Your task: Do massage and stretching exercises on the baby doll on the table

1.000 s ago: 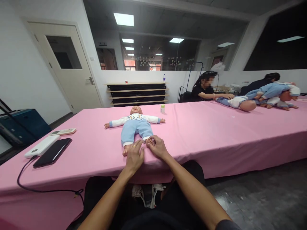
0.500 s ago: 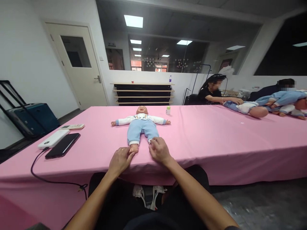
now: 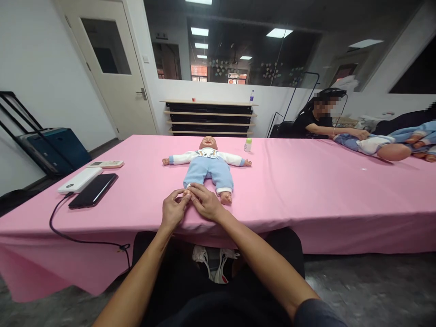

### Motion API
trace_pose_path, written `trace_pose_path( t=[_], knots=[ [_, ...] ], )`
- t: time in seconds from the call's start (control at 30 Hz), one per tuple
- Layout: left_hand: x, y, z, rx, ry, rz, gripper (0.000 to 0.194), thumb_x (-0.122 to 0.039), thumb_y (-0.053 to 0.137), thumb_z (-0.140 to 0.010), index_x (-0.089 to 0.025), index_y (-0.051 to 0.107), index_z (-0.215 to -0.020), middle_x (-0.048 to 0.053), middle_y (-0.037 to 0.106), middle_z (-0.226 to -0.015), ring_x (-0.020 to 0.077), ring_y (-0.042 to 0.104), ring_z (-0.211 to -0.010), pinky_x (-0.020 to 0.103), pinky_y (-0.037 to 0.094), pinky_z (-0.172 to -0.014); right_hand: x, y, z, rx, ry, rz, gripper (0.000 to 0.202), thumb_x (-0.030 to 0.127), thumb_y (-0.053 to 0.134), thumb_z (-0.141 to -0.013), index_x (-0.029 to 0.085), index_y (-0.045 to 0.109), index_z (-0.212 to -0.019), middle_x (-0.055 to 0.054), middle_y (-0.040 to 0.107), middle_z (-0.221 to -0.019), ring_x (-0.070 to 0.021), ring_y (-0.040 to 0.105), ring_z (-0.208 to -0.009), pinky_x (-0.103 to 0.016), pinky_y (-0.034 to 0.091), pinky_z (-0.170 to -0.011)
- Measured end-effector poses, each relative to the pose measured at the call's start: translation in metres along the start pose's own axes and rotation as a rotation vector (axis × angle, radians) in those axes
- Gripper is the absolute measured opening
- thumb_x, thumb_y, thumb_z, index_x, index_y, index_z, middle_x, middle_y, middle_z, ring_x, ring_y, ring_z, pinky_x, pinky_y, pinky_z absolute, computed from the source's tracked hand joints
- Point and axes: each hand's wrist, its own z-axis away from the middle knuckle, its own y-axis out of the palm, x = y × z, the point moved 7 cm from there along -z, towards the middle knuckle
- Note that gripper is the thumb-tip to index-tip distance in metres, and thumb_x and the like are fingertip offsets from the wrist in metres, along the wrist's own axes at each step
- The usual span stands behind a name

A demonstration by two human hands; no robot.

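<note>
Pink table [image 3: 306, 190], doll's foot [image 3: 186, 194] between hands

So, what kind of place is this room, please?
Probably a training or classroom space for infant care, not a home. A long table with a pink cloth holds a baby doll, another person works on similar dolls, and an interior glass window overlooks it.

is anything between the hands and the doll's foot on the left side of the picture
Nothing visible. Both the left hand and the right hand are already on that foot of the baby doll, their fingers closed around it. The foot itself is mostly hidden beneath them. The doll's other foot lies bare beside them.
</note>
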Motion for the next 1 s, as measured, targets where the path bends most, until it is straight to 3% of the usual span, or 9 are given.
trace_pose_path(
  t=[0.23, 0.4, 0.6, 0.8, 1.0],
  knots=[
    [0.002, 0.021, 0.000, -0.061, -0.040, 0.362, 0.049, -0.045, 0.072, -0.074, -0.014, 0.064, -0.112, 0.011, 0.066, -0.115, 0.0234, 0.064, -0.104, 0.038, 0.051, -0.093, -0.013, 0.001, 0.002, -0.026, 0.079, -0.104, 0.043, 0.027, 0.046, -0.093, 0.022, 0.043, -0.135, -0.009, 0.046, -0.141, -0.0165, 0.040, -0.135, -0.038, 0.035, -0.114],
    [0.002, 0.026, 0.000, 0.011, -0.043, 0.442, 0.057, -0.045, 0.072, -0.074, -0.014, 0.063, -0.121, 0.014, 0.062, -0.124, 0.0256, 0.059, -0.114, 0.042, 0.047, -0.101, -0.019, 0.000, 0.002, -0.042, 0.155, -0.127, 0.040, 0.030, 0.046, -0.094, 0.022, 0.045, -0.133, -0.008, 0.047, -0.140, -0.0156, 0.046, -0.130, -0.035, 0.037, -0.111],
    [0.006, 0.026, 0.003, -0.005, -0.042, 0.363, 0.060, -0.049, 0.071, -0.074, -0.012, 0.063, -0.121, 0.015, 0.063, -0.121, 0.0256, 0.063, -0.105, 0.043, 0.050, -0.096, -0.024, -0.005, 0.001, -0.093, 0.206, -0.168, 0.030, 0.036, 0.044, -0.095, 0.022, 0.059, -0.117, -0.006, 0.056, -0.131, -0.0150, 0.052, -0.122, -0.033, 0.040, -0.107],
    [0.000, 0.026, 0.004, 0.033, -0.007, 0.267, 0.059, -0.049, 0.071, -0.074, -0.013, 0.064, -0.120, 0.014, 0.064, -0.121, 0.0244, 0.064, -0.102, 0.040, 0.052, -0.092, -0.028, -0.005, 0.001, -0.109, 0.264, -0.225, 0.029, 0.038, 0.047, -0.093, 0.023, 0.063, -0.112, -0.003, 0.061, -0.122, -0.0145, 0.058, -0.111, -0.031, 0.044, -0.100],
    [-0.008, 0.025, 0.006, 0.034, 0.049, 0.191, 0.052, -0.047, 0.066, -0.078, -0.014, 0.064, -0.119, 0.013, 0.063, -0.121, 0.0225, 0.065, -0.101, 0.036, 0.053, -0.090, -0.035, -0.003, 0.002, -0.125, 0.285, -0.299, 0.031, 0.042, 0.050, -0.091, 0.023, 0.067, -0.108, -0.003, 0.062, -0.123, -0.0148, 0.057, -0.114, -0.030, 0.042, -0.103]
  ],
)
